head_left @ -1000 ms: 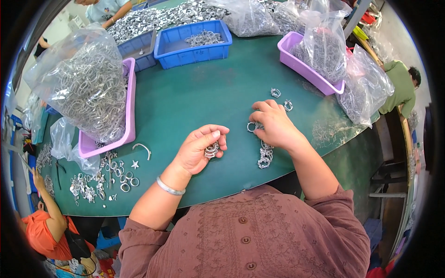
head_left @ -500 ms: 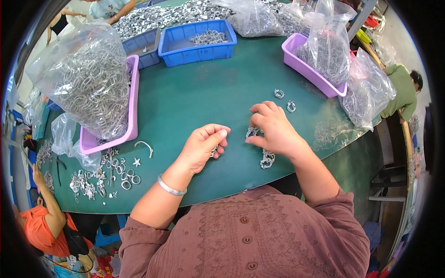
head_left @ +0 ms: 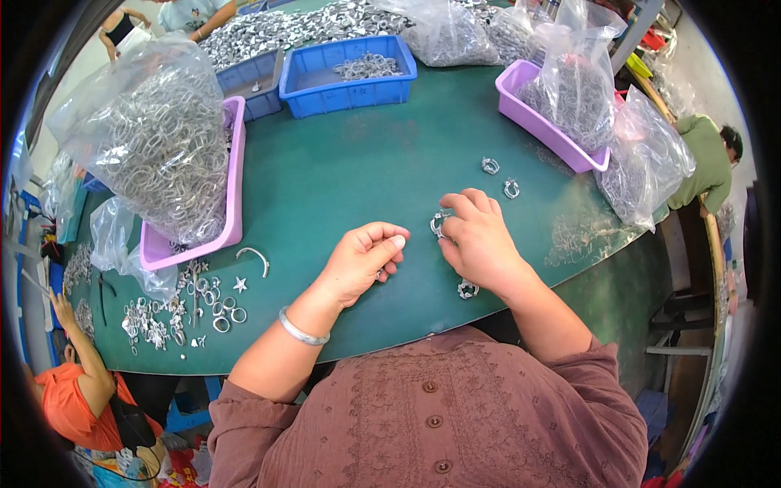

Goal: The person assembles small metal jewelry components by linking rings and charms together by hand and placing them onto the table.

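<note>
My left hand is closed in a pinch above the green table. A speck of silver shows beneath its fingers, too small and hidden to name. To its right, my right hand curls its fingers and thumb at an openwork silver ring, partly covering it. Another silver ring piece lies under the heel of that hand, half hidden. Beyond the right fingers, two similar pieces, a silver ring and another ring, rest apart on the table.
At left, a purple basket holds a bag of rings; loose rings and charms and pliers lie below. Blue bins stand at the back. Another purple basket sits right. Co-workers are around the table.
My right hand has shifted slightly nearer the table edge, uncovering more of the ring at its fingertips and covering more of the piece below. My left hand stays pinched, nearly in place.
</note>
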Tool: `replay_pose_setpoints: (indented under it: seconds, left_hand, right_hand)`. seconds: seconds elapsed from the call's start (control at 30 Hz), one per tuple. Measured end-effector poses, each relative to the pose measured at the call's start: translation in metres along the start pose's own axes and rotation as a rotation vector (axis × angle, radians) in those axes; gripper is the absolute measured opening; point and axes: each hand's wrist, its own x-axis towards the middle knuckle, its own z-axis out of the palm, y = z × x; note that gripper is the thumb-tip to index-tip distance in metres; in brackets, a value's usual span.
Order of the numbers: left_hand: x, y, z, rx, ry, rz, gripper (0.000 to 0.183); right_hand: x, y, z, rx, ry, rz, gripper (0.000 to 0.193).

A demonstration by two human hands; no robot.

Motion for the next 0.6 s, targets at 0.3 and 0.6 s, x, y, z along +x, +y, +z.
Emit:
replay_pose_setpoints:
  seconds: [0.3, 0.6]
  left_hand:
    - [0.0, -0.009, 0.003, 0.614, 0.043, 0.541, 0.044]
    - [-0.003, -0.007, 0.006, 0.441, 0.082, 0.507, 0.046]
  right_hand:
    - [0.002, -0.003, -0.003, 0.57, 0.067, 0.004, 0.009]
    - [0.004, -0.002, 0.002, 1.449, -0.095, 0.455, 0.013]
